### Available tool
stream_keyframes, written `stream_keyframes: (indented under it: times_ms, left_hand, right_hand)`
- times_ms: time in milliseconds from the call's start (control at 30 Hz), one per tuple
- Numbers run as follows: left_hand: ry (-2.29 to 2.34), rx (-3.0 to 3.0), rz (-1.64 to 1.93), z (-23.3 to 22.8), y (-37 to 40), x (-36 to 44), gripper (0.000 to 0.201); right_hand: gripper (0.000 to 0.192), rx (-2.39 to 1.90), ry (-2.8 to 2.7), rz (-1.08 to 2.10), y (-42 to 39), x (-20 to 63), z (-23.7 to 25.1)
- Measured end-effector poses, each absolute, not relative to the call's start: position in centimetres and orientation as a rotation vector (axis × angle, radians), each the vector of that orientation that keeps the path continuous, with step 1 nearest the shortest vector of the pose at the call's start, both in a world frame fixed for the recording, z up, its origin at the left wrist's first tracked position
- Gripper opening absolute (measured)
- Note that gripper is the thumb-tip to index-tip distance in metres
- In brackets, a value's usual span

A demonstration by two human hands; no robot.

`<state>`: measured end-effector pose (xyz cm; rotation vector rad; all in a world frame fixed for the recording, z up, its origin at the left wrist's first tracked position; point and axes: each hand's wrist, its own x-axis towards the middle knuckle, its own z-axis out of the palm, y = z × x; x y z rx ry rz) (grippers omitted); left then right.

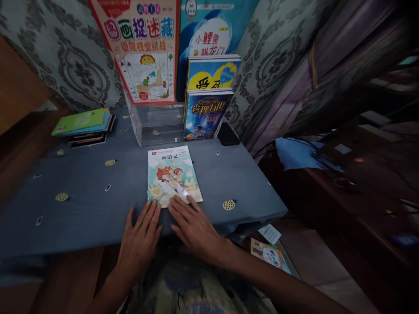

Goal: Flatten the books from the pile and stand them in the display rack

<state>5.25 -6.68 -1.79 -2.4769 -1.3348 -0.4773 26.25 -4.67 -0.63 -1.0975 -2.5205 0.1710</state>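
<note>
A thin picture-covered book point(172, 176) lies face up on the cloth-covered table point(88, 218), near its front edge. My left hand point(140, 231) rests flat with fingers stretched out, its fingertips at the book's lower left corner. Across the lower right part of the book lie the fingertips of my right hand point(196, 226), the fingers extended and a little apart. Neither hand grips anything. Behind the book stands a clear acrylic rack point(157, 126), with a large red-bordered book point(147, 74) upright in its back part.
Blue-covered books point(206, 115) stand at the rack's right side, beside a dark flat phone-like object point(228, 134). A stack of books point(81, 123) lies at the back left. Below the table's right side are more books point(268, 253). A blue cloth point(297, 153) and cables lie further right.
</note>
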Motion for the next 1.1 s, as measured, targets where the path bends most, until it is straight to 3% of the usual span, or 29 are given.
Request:
stream_keyframes:
  times_ms: [200,500,1100]
  left_hand:
    - [-1.344,-2.461,-0.481,-1.5,-6.7,5.1,0.044]
    - [-1.384,-2.473,-0.453,-1.3,-6.8,5.2,0.045]
    - [-1.371,-2.638,-0.322,0.2,-1.3,6.7,0.044]
  right_hand:
    - [0.055,-1.023,-2.561,0.222,-4.0,24.2,-1.2]
    - [0.060,-1.139,-2.445,0.162,-5.3,28.7,-1.8]
    - [0.047,-1.073,-2.537,0.336,-0.1,29.0,0.0]
